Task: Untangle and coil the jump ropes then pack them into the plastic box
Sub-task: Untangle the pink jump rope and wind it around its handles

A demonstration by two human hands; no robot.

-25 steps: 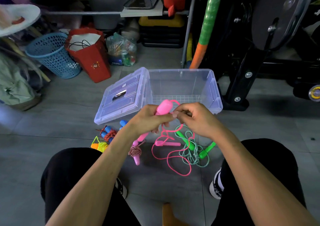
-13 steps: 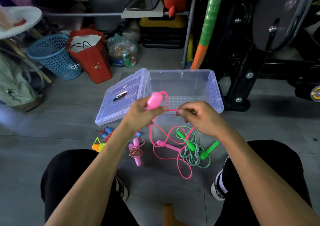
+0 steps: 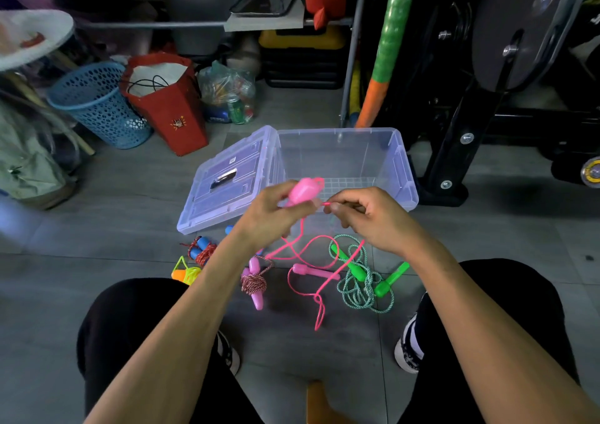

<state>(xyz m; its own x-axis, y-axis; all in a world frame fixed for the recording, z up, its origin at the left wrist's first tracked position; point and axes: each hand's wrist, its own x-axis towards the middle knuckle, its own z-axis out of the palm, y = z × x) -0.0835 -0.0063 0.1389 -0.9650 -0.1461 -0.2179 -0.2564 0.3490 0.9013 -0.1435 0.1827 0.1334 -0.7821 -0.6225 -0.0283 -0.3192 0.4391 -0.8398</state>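
Since half a second ago the two hands have drawn closer together, and the slack pink cord on the floor has shifted, its long loop now trailing toward the person's feet. The left hand [image 3: 272, 209] has its fingers curled round a smooth, rounded pink handle [image 3: 303, 190], held up in front of the clear plastic box [image 3: 401, 176]. The right hand [image 3: 367, 219] pinches the thin pink cord [image 3: 319, 285] between thumb and forefinger just beside that handle, the other fingers loosely curled. From the pinch the glossy cord drops to the grey tiled floor [image 3: 130, 228], where it lies in loose open loops around its second pink handle [image 3: 313, 271], a slim tapered stick lying flat. Just beside it, toward the right knee, a green-and-white twisted rope [image 3: 363, 288] lies in a tangled heap with two bright green handles [image 3: 391, 279]. Toward the left knee lies a pink-handled rope [image 3: 253, 282] bound in red-and-white cord, and further left a blue-handled rope [image 3: 201, 249] and an orange and yellow one [image 3: 185, 272], both bundled. The box is translucent, rectangular with rounded corners and a gridded bottom, and holds no rope; its lid [image 3: 232, 178] leans open against the box's left wall. Beyond it stand a perforated blue basket [image 3: 97, 105] and a red paper bag [image 3: 168, 115].
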